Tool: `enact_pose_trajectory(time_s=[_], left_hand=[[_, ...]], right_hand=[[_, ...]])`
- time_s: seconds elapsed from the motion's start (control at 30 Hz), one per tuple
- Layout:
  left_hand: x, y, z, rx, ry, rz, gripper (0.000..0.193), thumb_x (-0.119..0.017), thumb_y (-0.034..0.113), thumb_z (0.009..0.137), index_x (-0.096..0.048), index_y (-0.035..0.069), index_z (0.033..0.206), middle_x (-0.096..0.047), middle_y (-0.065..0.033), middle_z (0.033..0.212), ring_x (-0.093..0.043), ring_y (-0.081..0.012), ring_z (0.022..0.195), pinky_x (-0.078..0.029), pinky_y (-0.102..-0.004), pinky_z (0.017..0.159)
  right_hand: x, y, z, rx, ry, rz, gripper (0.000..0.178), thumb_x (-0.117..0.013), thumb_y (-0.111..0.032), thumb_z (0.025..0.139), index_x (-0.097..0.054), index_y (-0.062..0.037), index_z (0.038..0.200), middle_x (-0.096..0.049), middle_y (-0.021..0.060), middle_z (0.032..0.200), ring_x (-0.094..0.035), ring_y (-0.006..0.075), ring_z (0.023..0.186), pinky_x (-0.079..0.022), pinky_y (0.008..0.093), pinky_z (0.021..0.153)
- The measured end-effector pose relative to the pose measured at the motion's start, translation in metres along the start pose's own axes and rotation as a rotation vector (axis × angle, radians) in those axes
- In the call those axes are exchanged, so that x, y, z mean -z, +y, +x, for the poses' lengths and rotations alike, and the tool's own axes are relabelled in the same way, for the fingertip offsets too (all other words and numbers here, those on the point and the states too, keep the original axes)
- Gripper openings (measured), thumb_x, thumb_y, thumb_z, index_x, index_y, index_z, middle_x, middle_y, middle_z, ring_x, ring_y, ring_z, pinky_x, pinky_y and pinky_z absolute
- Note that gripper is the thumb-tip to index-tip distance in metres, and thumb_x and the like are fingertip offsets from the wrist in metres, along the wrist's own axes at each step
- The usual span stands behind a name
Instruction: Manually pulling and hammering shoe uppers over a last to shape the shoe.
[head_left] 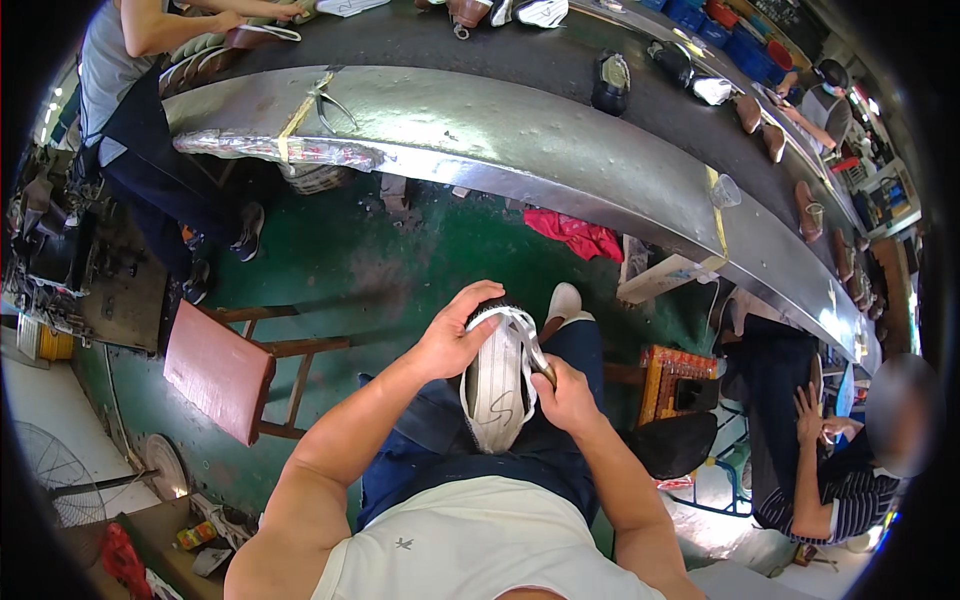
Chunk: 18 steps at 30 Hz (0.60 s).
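A shoe (492,395) rests bottom up in my lap, its pale insole showing with dark pen marks and a white edge around it. My left hand (458,330) is wrapped around its far end, thumb lying over the white edge. Low on the shoe's right side, my right hand (570,396) grips the handle of metal pliers (531,345). The pliers' head reaches up to the shoe's far right edge and touches it there. The fingers of my right hand partly hide the handle.
A long metal-edged bench (480,120) with a dark belt carrying shoes curves ahead. A pink-topped stool (215,370) stands at left, a red cloth (573,234) lies under the bench. One co-worker stands far left; another sits at right beside an orange woven seat (665,385).
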<state>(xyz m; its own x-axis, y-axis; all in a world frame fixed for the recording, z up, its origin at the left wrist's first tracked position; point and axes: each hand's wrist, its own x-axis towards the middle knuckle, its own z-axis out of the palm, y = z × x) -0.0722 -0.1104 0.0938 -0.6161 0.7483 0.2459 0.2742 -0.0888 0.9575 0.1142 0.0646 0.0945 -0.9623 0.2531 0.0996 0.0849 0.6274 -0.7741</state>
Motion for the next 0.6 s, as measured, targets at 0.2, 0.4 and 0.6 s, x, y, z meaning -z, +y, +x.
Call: enact_pose_trajectory(time_s=[0.2, 0.4, 0.6], left_hand=[[-0.003, 0.014, -0.008, 0.137, 0.044, -0.185, 0.041, -0.064, 0.005, 0.098, -0.054, 0.004, 0.138, -0.053, -0.0098, 0.142, -0.050, -0.0173, 0.130, -0.040, -0.0333, 0.111], [-0.014, 0.015, 0.002, 0.251, 0.152, -0.214, 0.040, -0.065, 0.002, 0.095, -0.058, 0.003, 0.134, -0.062, -0.0059, 0.129, -0.058, -0.0130, 0.117, -0.045, -0.0294, 0.104], [-0.007, 0.020, 0.003, 0.294, 0.116, -0.177, 0.043, -0.066, 0.002, 0.095, -0.057, 0.004, 0.136, -0.064, -0.0060, 0.126, -0.058, -0.0125, 0.116, -0.045, -0.0294, 0.104]], right_hand=[[0.038, -0.055, -0.012, -0.128, -0.187, -0.147, 0.033, -0.061, -0.030, 0.100, -0.060, 0.0015, 0.109, -0.067, 0.0248, 0.090, -0.066, 0.0458, 0.083, -0.053, 0.0499, 0.073], [0.067, -0.063, 0.002, -0.177, -0.385, -0.060, 0.034, -0.055, -0.030, 0.104, -0.060, 0.0035, 0.106, -0.067, 0.0227, 0.084, -0.068, 0.0393, 0.076, -0.055, 0.0442, 0.070], [0.072, -0.089, 0.010, -0.167, -0.136, 0.294, 0.034, -0.047, -0.027, 0.107, -0.062, 0.0027, 0.104, -0.067, 0.0103, 0.078, -0.066, 0.0192, 0.068, -0.054, 0.0344, 0.067]])
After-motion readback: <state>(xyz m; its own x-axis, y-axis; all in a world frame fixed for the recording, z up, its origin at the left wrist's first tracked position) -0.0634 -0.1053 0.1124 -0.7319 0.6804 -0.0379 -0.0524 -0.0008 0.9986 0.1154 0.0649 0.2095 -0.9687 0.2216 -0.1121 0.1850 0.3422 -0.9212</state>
